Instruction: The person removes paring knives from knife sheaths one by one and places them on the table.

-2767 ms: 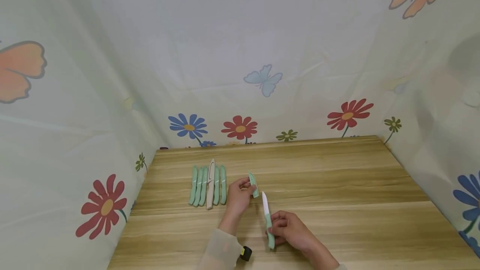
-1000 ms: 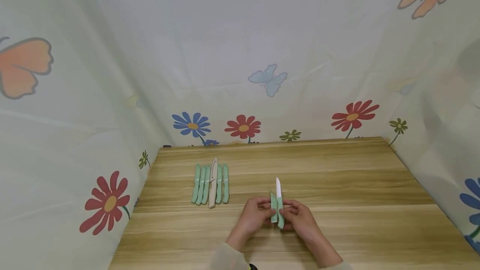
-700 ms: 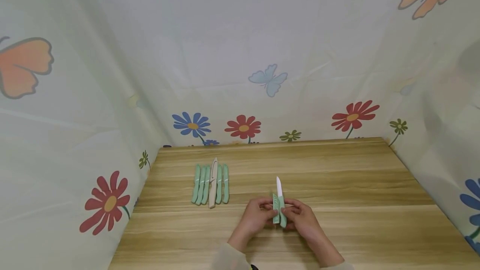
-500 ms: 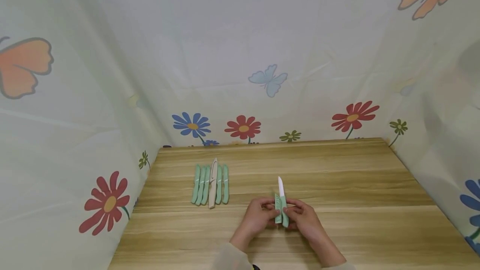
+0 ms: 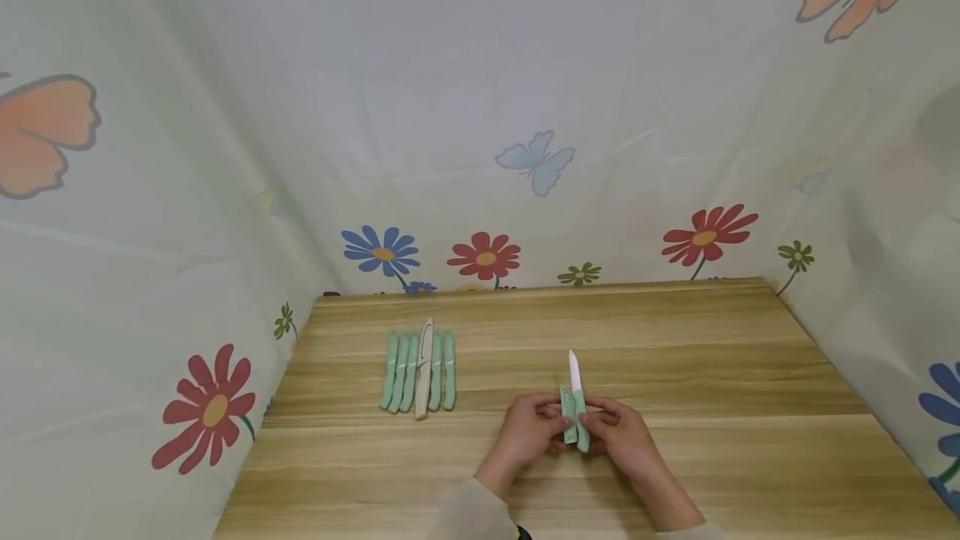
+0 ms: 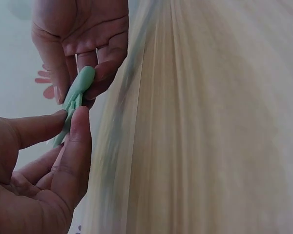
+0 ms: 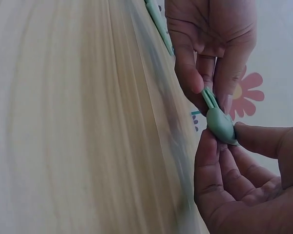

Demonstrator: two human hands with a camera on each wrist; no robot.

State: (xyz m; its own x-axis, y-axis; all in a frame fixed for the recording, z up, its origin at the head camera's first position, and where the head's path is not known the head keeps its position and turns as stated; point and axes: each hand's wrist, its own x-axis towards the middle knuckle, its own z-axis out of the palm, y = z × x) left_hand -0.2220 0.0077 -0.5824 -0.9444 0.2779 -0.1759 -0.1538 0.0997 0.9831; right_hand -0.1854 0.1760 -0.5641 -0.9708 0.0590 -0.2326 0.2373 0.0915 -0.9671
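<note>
My left hand (image 5: 528, 429) pinches a green blade sheath (image 5: 567, 417) between thumb and fingers. Right beside it, my right hand (image 5: 624, 435) grips the green handle of a paring knife (image 5: 581, 419), its pale bare blade pointing away from me. Sheath and knife handle stand side by side, apparently touching, above the table. In the left wrist view the handle's rounded end (image 6: 86, 78) shows between the right hand's fingers. In the right wrist view the sheath's slotted open end (image 7: 209, 98) sits in the left hand's fingertips, next to the knife handle (image 7: 221, 126).
On the left of the wooden table (image 5: 675, 357), several sheathed green knives (image 5: 391, 370) lie in a row. Among them is a longer beige knife (image 5: 423, 373). A flower-printed curtain (image 5: 450, 107) hangs behind the table and along its sides.
Earlier the hands were apart, sheath at left and knife lower right. They came together, bringing sheath and handle side by side, then both drifted slightly right. The row of knives stayed put.
</note>
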